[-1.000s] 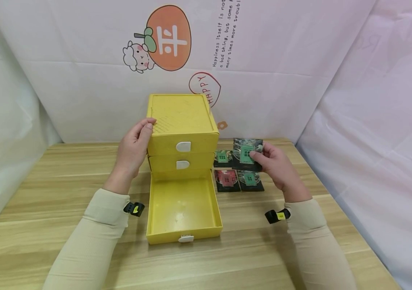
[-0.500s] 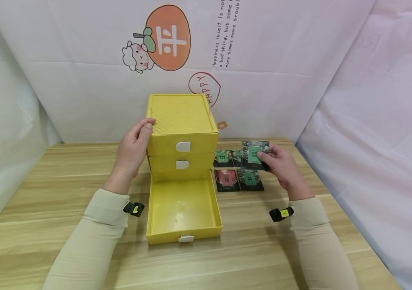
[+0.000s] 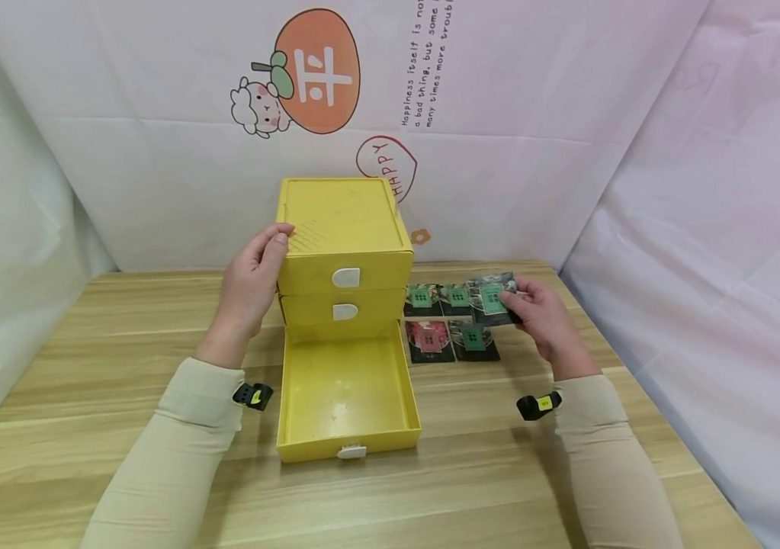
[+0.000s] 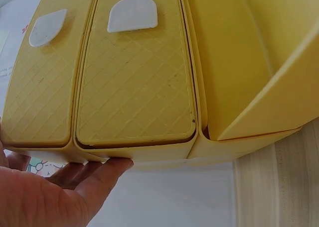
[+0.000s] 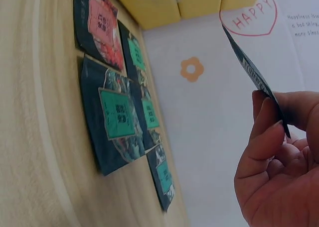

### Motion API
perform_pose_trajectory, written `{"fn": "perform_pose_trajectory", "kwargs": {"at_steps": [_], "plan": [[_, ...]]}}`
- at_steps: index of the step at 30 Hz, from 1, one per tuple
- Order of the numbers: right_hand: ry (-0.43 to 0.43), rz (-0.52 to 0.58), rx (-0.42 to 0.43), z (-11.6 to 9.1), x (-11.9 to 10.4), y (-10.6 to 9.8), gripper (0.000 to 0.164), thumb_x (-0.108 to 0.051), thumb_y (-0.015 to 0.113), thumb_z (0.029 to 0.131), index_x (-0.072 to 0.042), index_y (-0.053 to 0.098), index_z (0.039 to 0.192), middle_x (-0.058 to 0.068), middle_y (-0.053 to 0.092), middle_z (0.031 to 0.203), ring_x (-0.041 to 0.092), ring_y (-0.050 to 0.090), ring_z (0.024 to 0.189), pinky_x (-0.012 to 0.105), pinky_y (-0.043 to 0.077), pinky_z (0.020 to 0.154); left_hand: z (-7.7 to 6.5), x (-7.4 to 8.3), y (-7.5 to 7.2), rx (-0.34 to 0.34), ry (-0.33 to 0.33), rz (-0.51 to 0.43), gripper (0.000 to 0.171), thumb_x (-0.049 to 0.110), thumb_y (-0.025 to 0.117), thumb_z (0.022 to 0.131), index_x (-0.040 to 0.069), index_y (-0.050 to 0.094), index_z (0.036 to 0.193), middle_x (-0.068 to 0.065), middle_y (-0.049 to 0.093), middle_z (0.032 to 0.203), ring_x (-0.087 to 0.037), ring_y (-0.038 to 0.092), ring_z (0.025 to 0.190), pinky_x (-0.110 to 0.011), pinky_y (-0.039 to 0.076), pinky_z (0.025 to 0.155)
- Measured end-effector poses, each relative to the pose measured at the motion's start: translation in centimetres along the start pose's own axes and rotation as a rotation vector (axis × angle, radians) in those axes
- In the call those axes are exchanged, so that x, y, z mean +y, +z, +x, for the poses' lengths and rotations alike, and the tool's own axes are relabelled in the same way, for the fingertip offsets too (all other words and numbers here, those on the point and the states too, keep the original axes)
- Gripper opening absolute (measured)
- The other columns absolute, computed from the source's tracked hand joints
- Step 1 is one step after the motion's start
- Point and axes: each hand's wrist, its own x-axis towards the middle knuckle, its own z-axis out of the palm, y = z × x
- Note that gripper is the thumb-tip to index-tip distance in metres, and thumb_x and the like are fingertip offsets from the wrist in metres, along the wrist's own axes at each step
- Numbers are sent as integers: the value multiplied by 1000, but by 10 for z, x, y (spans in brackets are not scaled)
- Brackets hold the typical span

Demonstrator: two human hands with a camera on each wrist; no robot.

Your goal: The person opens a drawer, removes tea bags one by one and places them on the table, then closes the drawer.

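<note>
A yellow drawer unit [image 3: 345, 217] stands at the table's back, its bottom drawer [image 3: 348, 396] pulled out with nothing inside. My left hand [image 3: 252, 278] rests against its upper left side; in the left wrist view, extended fingers [image 4: 107, 179] touch the side. My right hand [image 3: 544, 316] pinches a flat dark packet [image 3: 490, 301] with a green label, seen edge-on in the right wrist view. Under and beside it lie a red-labelled packet [image 3: 431, 341] and green-labelled packets [image 3: 475, 339], in two rows. A back-row packet [image 5: 162, 177] shows only in the right wrist view.
The wooden table [image 3: 122, 427] runs up to a white printed backdrop [image 3: 499, 152]. White sheets [image 3: 719, 290] hang at both sides. The pulled-out drawer juts forward between my forearms.
My right hand has moved right and slightly down with its packet, now tilted, uncovering a green-labelled packet in the back row. My left hand and the drawer unit look unmoved.
</note>
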Motion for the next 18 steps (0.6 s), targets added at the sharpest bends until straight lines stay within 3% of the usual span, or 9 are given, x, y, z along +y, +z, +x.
{"fn": "perform_pose_trajectory", "kwargs": {"at_steps": [8,18], "plan": [[37,-43,18,0,8,-5,51,-25,53,110,8,45,147,-12,69,89,1,61,76,23,50,67,0,-1,0,-6,1,-6,54,55,43,109,24,57,151,3,53,156,-21,46,143,-48,38,117],[112,-102,27,2,20,-10,56,-29,51,111,4,40,154,-6,67,102,2,61,83,28,51,78,0,0,0,-5,9,1,54,56,43,109,24,57,150,3,53,156,-21,48,141,-48,39,115]]}}
